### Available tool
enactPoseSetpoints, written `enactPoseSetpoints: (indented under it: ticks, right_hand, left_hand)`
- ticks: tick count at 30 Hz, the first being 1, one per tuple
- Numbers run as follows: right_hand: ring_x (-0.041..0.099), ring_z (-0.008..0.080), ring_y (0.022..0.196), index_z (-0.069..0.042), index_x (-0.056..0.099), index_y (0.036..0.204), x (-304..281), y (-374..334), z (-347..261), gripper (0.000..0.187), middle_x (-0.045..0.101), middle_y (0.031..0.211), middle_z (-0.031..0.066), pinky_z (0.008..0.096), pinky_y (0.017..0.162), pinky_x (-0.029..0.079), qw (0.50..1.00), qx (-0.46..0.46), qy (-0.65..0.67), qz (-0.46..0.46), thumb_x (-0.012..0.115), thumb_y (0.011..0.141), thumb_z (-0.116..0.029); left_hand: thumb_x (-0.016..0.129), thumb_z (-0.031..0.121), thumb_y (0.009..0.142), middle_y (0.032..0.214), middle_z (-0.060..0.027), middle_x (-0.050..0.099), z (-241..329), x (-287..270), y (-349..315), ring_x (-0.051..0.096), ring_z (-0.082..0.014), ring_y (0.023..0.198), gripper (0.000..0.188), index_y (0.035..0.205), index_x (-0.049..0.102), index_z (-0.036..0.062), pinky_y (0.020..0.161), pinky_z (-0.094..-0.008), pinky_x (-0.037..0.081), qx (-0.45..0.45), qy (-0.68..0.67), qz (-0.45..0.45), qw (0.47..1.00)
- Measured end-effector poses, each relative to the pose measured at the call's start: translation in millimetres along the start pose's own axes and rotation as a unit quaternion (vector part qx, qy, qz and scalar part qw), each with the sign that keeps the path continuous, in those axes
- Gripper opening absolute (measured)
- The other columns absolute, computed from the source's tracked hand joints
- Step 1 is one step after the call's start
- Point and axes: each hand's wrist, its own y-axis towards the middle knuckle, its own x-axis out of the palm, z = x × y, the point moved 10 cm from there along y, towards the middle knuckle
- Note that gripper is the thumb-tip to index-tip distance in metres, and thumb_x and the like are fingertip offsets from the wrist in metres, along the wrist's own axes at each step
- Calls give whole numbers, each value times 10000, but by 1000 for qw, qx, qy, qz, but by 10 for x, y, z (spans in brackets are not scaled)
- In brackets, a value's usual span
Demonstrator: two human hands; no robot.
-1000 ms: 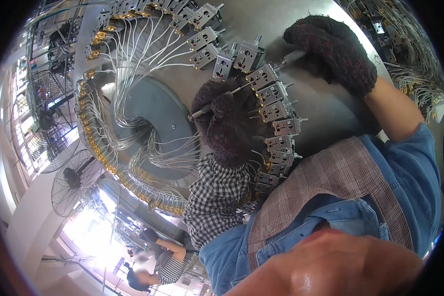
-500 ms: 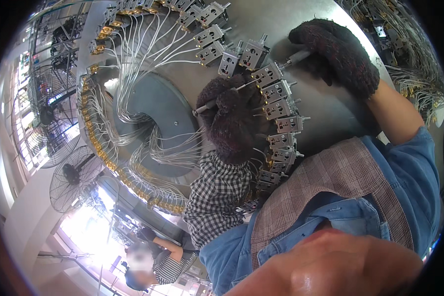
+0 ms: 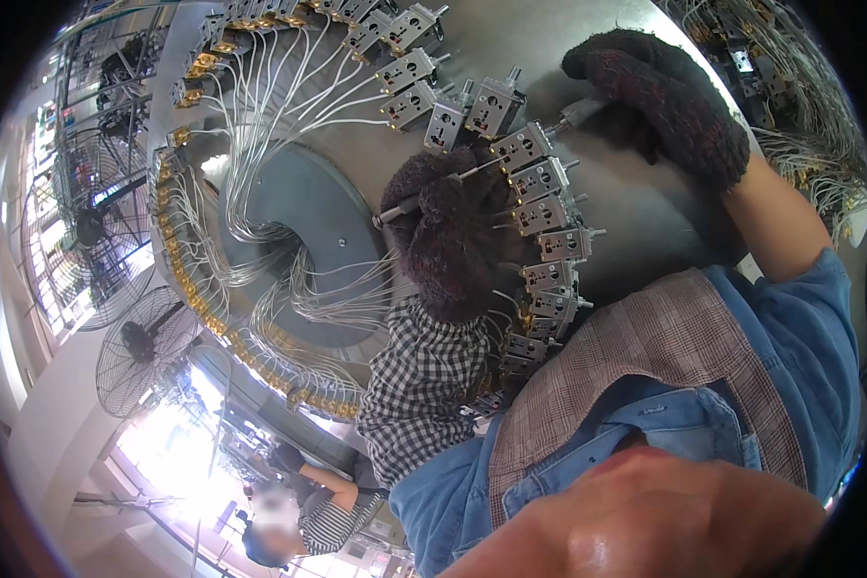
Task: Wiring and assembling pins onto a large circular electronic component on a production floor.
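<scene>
My left hand [image 3: 443, 236], in a dark knitted glove, is closed around a thin screwdriver [image 3: 400, 212]. The driver's slim shaft points right, its tip at the side of a small silver metal control box [image 3: 523, 146] with a shaft. On that box's other side, my gloved right hand [image 3: 660, 106] grips a grey cylindrical tool [image 3: 580, 113], whose end meets the shaft. The glove covers most of this tool. Similar metal boxes [image 3: 541, 214] stand in a curved row below, next to my left hand. The fingers' undersides are hidden.
A large round metal table [image 3: 636, 226] carries a ring of brass-coloured fittings [image 3: 188, 260] joined by thin silvery lines [image 3: 270, 116] to a grey centre disc [image 3: 342, 207]. Bundled wires [image 3: 790, 58] hang at the upper right. Fans [image 3: 140, 342] and another person [image 3: 332, 520] are at the left.
My right hand has shifted slightly to the right, and the grey tool looks more blurred. My left hand and the screwdriver have barely moved, edging a little left.
</scene>
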Motion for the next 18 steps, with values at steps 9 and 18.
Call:
enactPoseSetpoints:
  ticks: [9,18]
  right_hand:
    - [605,109,772,-43,568,1247,-23,7,70,423,649,1000,98,229,578,491,1000,26,-10,-1,568,924,-316]
    - [605,112,831,-30,567,1240,146,-52,104,394,621,1060,112,236,614,505,991,64,105,-57,528,946,-289]
  left_hand:
    - [626,307,885,969,-111,629,-47,-35,-8,628,-265,886,334,1077,540,47,758,-390,532,-34,112,15,993]
    - [630,322,887,967,-94,632,-21,-42,-12,633,-244,874,339,1075,546,53,753,-372,531,-32,106,15,994]
